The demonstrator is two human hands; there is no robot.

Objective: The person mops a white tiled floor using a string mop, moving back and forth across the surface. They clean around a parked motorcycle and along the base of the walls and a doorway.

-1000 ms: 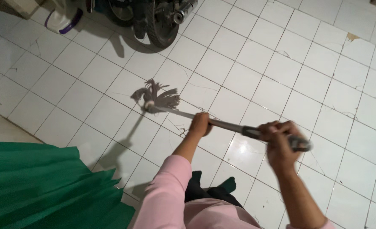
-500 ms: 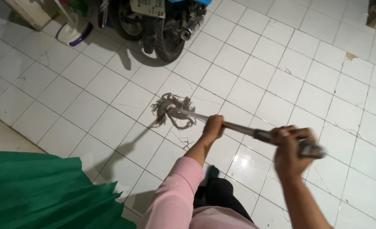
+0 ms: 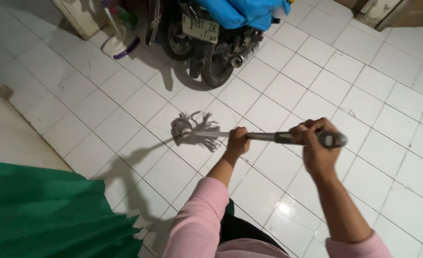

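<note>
Both grips closed on mop handle (image 3: 264, 136): left hand (image 3: 238, 141) lower, right hand (image 3: 314, 143) near top. Mop head (image 3: 192, 130) on tiled floor (image 3: 316, 86), near motorbike (image 3: 211, 38).

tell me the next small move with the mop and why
Probably push the mop head forward toward the motorcycle. Both hands grip the handle, left hand lower, right hand near the top, and the strands lie on white tiles short of the rear wheel.
</note>
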